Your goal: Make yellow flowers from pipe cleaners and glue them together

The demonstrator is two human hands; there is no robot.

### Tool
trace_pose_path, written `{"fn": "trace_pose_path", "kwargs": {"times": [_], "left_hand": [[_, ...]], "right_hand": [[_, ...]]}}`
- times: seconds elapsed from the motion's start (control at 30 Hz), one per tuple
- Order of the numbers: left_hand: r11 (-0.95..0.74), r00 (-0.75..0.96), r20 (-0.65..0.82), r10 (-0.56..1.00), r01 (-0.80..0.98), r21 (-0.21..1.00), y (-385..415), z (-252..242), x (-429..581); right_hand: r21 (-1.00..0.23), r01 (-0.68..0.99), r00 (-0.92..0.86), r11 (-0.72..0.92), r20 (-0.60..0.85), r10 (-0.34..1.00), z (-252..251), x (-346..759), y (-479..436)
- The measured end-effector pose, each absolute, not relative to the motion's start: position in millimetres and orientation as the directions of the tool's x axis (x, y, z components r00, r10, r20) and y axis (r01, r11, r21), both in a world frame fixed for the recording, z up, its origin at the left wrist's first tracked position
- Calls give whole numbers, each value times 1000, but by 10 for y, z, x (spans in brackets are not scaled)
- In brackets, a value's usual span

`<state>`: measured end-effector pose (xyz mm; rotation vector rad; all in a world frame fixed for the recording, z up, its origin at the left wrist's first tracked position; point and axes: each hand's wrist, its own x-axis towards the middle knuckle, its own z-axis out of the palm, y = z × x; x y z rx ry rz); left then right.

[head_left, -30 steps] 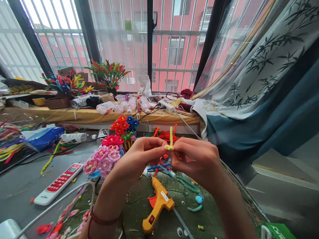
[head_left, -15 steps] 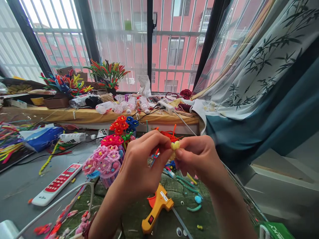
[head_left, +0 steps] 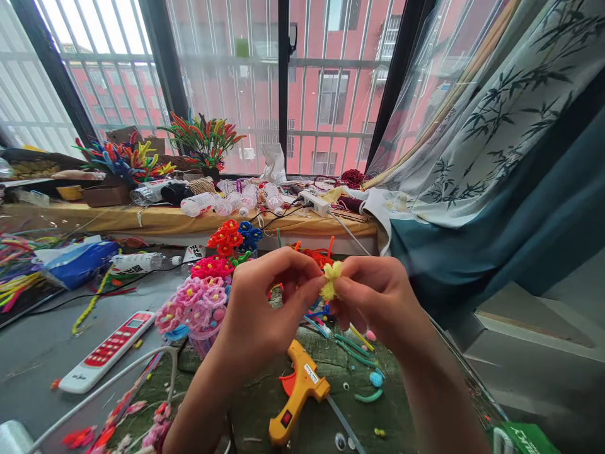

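A small, fuzzy yellow pipe-cleaner piece [head_left: 331, 277] is pinched between the fingertips of both hands above the work surface. My left hand [head_left: 274, 296] grips its left side with thumb and forefinger. From the right, my right hand [head_left: 378, 290] holds it the same way, its other fingers curled below. Beneath the hands lies a yellow glue gun [head_left: 300, 394] with a glue stick poking from its rear. Pink pipe-cleaner flowers [head_left: 196, 309] stand in a bunch just left of my left wrist.
Left on the grey table lie a white remote [head_left: 108, 353] and a plastic bottle [head_left: 142, 261]. A white cable [head_left: 108, 394] arcs at lower left. Green pipe-cleaner bits [head_left: 357, 353] and a googly eye [head_left: 340, 441] lie right of the glue gun. A power strip [head_left: 314, 203] rests on the sill.
The yellow piece has turned between my fingertips, and more of it shows, with lobes above and below. My left fingers have shifted slightly; both hands still pinch it.
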<state>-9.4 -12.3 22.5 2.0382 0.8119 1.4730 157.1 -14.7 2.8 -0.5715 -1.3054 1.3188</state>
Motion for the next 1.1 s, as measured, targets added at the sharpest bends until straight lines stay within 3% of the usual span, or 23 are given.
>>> {"fn": "trace_pose_path", "kwargs": {"times": [0.13,0.37,0.83,1.1], "left_hand": [[-562,240,536,809,53,825,-131,246,-100],[-452,279,437,855,-11,892,-149,258,-143],[-477,362,433,826,38,878,-99,238,-142],[-476,393,416,820,65,877,-148,322,-151]], "right_hand": [[-903,-240,-218,356,407,887,65,1609,-190],[-898,-170,-285,406,439,852,123,1671,-223],[-850,21,-211,527,511,833,147,1668,-249],[-878,-9,-213,478,469,857,143,1666,-250]]}}
